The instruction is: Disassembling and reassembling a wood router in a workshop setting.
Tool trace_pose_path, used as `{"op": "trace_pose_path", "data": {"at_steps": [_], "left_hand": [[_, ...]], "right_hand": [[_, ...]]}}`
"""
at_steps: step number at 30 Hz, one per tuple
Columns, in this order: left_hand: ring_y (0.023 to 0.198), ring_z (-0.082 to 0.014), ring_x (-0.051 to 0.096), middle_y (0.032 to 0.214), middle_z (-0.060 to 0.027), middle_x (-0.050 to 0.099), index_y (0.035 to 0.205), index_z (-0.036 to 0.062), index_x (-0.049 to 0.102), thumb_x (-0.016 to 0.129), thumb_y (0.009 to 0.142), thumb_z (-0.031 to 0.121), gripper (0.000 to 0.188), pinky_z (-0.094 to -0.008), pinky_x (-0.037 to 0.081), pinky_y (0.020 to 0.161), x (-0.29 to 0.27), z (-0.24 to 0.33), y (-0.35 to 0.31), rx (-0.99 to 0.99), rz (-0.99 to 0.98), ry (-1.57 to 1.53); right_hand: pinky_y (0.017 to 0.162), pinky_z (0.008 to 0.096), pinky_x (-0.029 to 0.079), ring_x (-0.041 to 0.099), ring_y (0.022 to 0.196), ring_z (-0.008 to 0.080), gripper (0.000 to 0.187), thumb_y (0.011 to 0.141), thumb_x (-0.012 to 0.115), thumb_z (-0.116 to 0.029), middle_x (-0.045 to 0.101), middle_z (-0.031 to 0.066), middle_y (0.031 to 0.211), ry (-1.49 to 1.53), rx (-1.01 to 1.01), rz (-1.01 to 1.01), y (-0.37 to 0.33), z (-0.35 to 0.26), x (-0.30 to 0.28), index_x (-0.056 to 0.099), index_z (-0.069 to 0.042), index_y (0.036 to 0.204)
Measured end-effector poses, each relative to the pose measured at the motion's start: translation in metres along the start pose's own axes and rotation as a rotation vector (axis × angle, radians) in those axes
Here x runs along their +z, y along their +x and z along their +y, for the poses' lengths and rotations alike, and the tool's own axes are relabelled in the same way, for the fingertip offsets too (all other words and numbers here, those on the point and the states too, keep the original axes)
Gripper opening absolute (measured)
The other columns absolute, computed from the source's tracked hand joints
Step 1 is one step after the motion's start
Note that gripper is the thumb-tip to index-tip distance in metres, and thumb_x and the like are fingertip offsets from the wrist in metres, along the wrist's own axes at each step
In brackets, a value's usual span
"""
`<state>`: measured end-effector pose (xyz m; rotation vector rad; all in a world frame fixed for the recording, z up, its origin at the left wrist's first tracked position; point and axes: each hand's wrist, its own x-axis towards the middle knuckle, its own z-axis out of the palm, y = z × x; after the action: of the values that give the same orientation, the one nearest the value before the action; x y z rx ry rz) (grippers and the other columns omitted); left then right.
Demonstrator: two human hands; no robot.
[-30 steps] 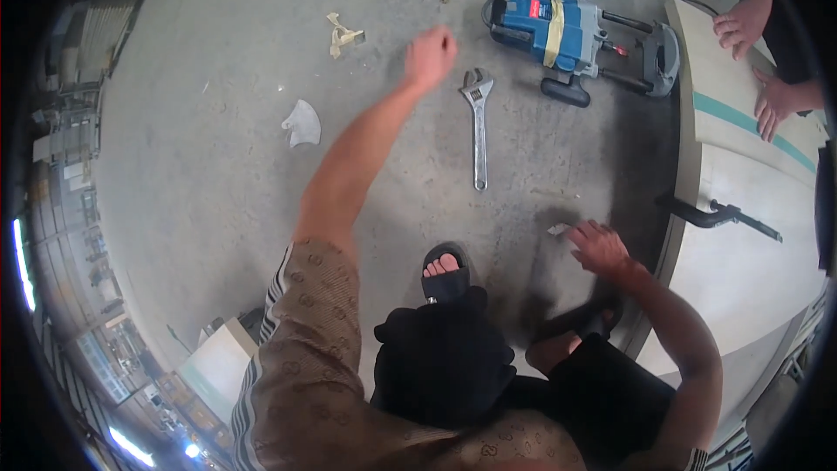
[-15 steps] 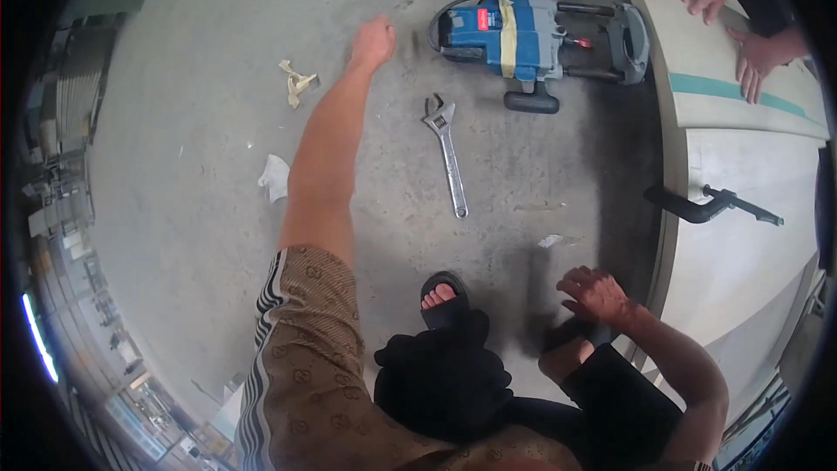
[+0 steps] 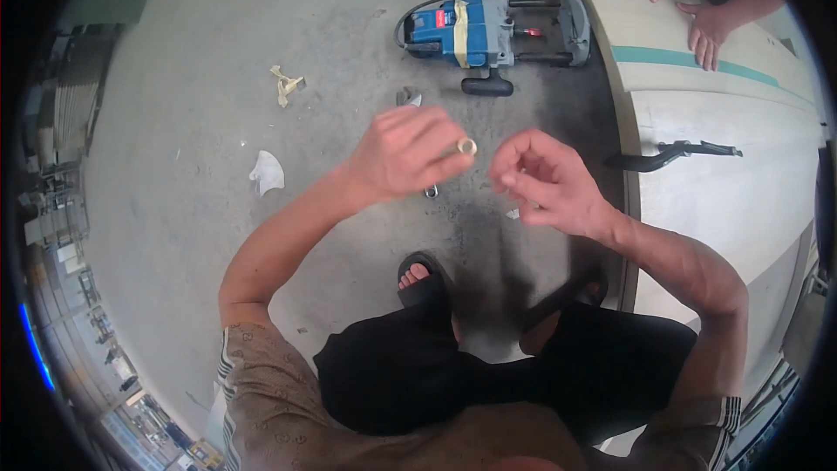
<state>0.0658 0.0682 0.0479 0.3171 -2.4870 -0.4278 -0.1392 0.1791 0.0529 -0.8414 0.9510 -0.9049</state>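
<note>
In front of me, my left hand (image 3: pixel 411 153) pinches a small brass-coloured ring (image 3: pixel 468 147) at its fingertips; its exact kind is too small to tell. Close by on the right, my right hand (image 3: pixel 551 181) is raised with its fingers loosely curled and a gap inside them. Nothing shows in it, and it does not touch the ring. Behind and below my left hand an adjustable wrench (image 3: pixel 407 98) lies on the floor, its middle hidden. Farther off, a blue plunge router (image 3: pixel 462 32) lies on its side, yellow tape wrapped around its body.
At right stand pale boards (image 3: pixel 706 113) with a green stripe, and a black clamp (image 3: pixel 667 156) grips their edge. Another person's hands (image 3: pixel 711 30) rest on them. Crumpled tape (image 3: pixel 284 85) and a white scrap (image 3: pixel 268 173) lie on the floor at left.
My left hand has drawn back from far over the floor, and the ring now shows in it. My right hand has risen from beside my foot toward it. The view has shifted slightly.
</note>
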Motion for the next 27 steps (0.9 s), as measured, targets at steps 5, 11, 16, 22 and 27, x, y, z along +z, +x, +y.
{"op": "trace_pose_path", "data": {"at_steps": [5, 11, 16, 22, 27], "left_hand": [[0.052, -0.0210, 0.050, 0.064, -0.0046, 0.050, 0.072, 0.0066, 0.054, 0.068, 0.077, 0.032, 0.029, -0.0309, 0.040, 0.047, 0.003, 0.025, 0.063, 0.151, -0.015, 0.032], [0.052, -0.0190, 0.053, 0.063, -0.0030, 0.052, 0.071, 0.0099, 0.055, 0.066, 0.077, 0.039, 0.032, -0.0305, 0.042, 0.046, 0.047, 0.039, 0.163, 0.367, 0.269, 0.033], [0.051, -0.0186, 0.056, 0.070, -0.0043, 0.056, 0.077, 0.0069, 0.054, 0.063, 0.083, 0.035, 0.030, -0.0295, 0.044, 0.044, 0.083, 0.050, 0.190, 0.210, 0.448, -0.115], [0.057, -0.0131, 0.059, 0.074, -0.0065, 0.056, 0.091, 0.0031, 0.054, 0.065, 0.083, 0.020, 0.022, -0.0251, 0.046, 0.048, 0.109, 0.078, 0.169, -0.139, 0.360, -0.524], [0.059, -0.0063, 0.053, 0.074, -0.0037, 0.058, 0.093, 0.0030, 0.055, 0.065, 0.084, 0.017, 0.020, -0.0219, 0.043, 0.051, 0.107, 0.063, 0.149, -0.167, 0.371, -0.576]], "right_hand": [[0.050, 0.0194, 0.042, 0.052, 0.067, 0.0061, 0.014, 0.087, 0.057, -0.003, 0.053, 0.0008, 0.080, -0.014, -0.250, 0.131, -0.022, -0.034, -0.009, 0.048, -0.003, 0.099], [0.057, 0.0190, 0.041, 0.050, 0.066, 0.0060, 0.008, 0.087, 0.055, -0.003, 0.053, -0.0010, 0.081, -0.161, -0.461, 0.422, -0.052, -0.075, -0.066, 0.051, -0.004, 0.094], [0.059, 0.0185, 0.041, 0.048, 0.067, 0.0056, 0.005, 0.088, 0.052, -0.001, 0.052, -0.0021, 0.078, -0.203, -0.572, 0.600, -0.065, -0.097, -0.087, 0.053, -0.003, 0.093], [0.048, 0.0153, 0.036, 0.051, 0.065, 0.0026, 0.007, 0.087, 0.058, -0.004, 0.057, 0.0010, 0.079, -0.353, -0.472, 0.572, -0.078, -0.095, -0.097, 0.056, 0.000, 0.091], [0.046, 0.0145, 0.032, 0.047, 0.066, 0.0019, 0.015, 0.086, 0.059, -0.007, 0.058, -0.0003, 0.082, -0.346, -0.394, 0.418, -0.067, -0.092, -0.091, 0.060, 0.001, 0.100]]}}
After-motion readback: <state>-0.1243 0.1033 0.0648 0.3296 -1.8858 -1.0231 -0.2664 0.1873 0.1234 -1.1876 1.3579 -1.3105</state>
